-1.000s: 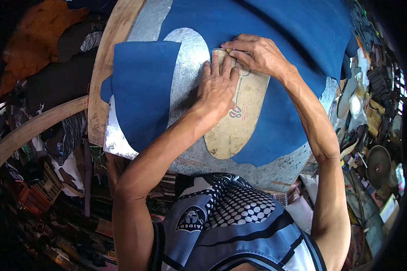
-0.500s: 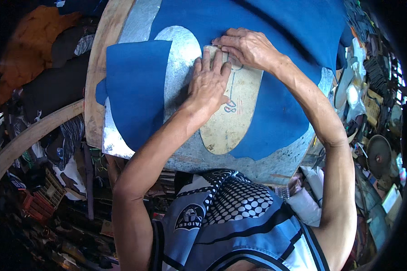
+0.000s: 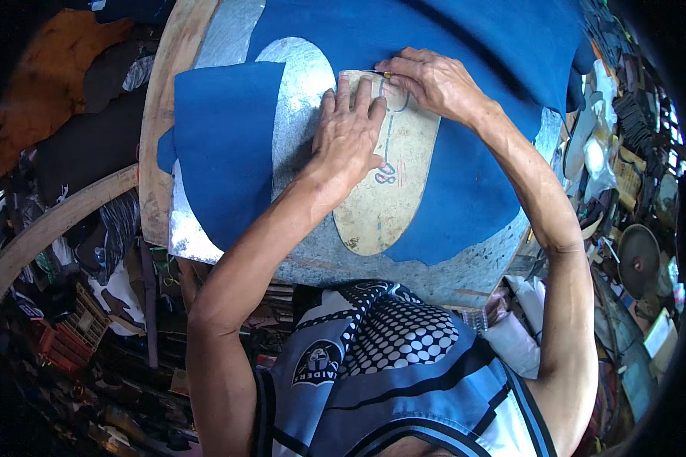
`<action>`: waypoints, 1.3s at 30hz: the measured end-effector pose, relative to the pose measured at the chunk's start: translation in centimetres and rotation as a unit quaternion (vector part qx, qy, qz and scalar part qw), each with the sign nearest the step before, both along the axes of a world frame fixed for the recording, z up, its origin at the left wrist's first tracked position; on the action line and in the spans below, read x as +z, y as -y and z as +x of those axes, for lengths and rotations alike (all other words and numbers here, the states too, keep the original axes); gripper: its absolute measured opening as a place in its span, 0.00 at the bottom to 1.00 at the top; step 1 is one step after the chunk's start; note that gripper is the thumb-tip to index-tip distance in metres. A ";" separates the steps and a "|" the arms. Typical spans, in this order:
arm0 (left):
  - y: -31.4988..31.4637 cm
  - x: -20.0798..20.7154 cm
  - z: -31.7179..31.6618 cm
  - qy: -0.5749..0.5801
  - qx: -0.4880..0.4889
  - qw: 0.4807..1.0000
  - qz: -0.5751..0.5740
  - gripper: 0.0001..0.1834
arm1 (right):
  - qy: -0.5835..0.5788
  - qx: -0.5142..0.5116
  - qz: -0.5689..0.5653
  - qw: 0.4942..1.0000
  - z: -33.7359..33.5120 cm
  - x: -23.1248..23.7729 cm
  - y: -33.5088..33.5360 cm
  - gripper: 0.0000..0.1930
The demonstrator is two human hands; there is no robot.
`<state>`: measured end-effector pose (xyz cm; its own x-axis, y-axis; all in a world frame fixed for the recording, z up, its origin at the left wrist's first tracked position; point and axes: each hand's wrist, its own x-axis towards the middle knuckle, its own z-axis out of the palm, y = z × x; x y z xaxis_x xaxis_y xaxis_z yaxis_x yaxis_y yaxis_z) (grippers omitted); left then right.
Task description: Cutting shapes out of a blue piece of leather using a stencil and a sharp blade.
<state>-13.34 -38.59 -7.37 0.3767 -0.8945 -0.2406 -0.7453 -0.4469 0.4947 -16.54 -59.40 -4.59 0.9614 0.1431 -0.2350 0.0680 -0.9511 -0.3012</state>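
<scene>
A pale, long rounded template (image 3: 381, 213) lies on a big blue sheet of leather or cloth (image 3: 469, 198). My left hand (image 3: 344, 145) is open and presses flat on the template's upper left part, fingers pointing away from me. At the template's far edge, my right hand (image 3: 434, 82) pinches a slim small knife (image 3: 386, 75); its thin dark tip lies along that edge, and most of the handle is hidden in my fingers. To the left, a separate blue piece (image 3: 225, 152) with a curved lower end lies flat. Between it and the template, bare metal surface (image 3: 301, 114) shows through a rounded gap.
The metal-topped table has a wooden edge (image 3: 160, 152) on the left. A curved wooden strip (image 3: 61, 221) runs out from it. Red crates (image 3: 65, 346) stand at lower left. Piled scraps, plastic bags (image 3: 514, 339) and a round dark disc (image 3: 639, 260) crowd the right side.
My right hand has shifted a little to the right along the template's far edge, with the knife in it. My left hand stays pressed on the template. The whole view has shifted slightly.
</scene>
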 end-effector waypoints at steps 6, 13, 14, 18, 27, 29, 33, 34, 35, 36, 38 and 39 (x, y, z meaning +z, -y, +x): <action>0.0 0.1 -0.3 0.008 -0.002 1.000 0.000 0.52 | 0.008 -0.023 0.018 1.000 -2.2 0.1 0.7 0.14; -0.2 -0.3 -0.5 0.031 0.003 0.999 -0.013 0.53 | -0.029 -0.035 -0.015 0.999 -3.6 1.1 2.2 0.14; -0.1 -0.2 -0.5 0.030 -0.002 0.999 -0.014 0.53 | -0.030 -0.027 -0.025 0.999 -3.6 1.0 2.5 0.14; -0.1 0.0 -0.8 0.030 0.002 1.000 -0.007 0.52 | -0.024 -0.014 -0.041 0.999 -4.3 1.1 3.5 0.14; -0.2 0.2 -1.0 0.040 0.003 0.999 0.016 0.53 | 0.024 -0.063 -0.059 0.996 -7.7 0.9 4.5 0.12; -0.2 0.3 -1.0 0.044 0.002 0.999 0.020 0.54 | 0.028 -0.073 -0.056 0.995 -8.3 0.9 4.7 0.12; -0.3 -0.1 -1.1 0.048 0.001 0.999 0.005 0.53 | 0.033 -0.096 -0.049 0.994 -9.5 0.9 4.8 0.13; -0.3 -0.2 -1.2 0.052 0.005 0.999 0.002 0.53 | 0.033 -0.098 -0.050 0.993 -9.8 0.9 4.8 0.13; -0.3 -0.3 -1.2 0.056 0.009 0.998 -0.002 0.53 | 0.032 -0.109 -0.047 0.992 -10.1 0.8 4.8 0.13; -0.3 -0.4 -1.3 0.056 0.007 0.998 -0.003 0.53 | 0.030 -0.120 -0.043 0.991 -10.3 0.7 4.8 0.14; -0.2 -0.1 -1.2 0.059 0.007 0.998 0.006 0.53 | 0.029 -0.130 -0.051 0.990 -10.6 0.7 4.5 0.13; -0.2 0.0 -1.3 0.059 0.005 0.998 0.005 0.53 | 0.028 -0.137 -0.058 0.988 -10.8 0.7 4.5 0.13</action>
<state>-14.60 -38.43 -7.39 0.4119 -0.8882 -0.2037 -0.7937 -0.4595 0.3986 -27.29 -63.91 -3.86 0.9723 -0.1500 -0.1795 -0.1842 -0.9639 -0.1924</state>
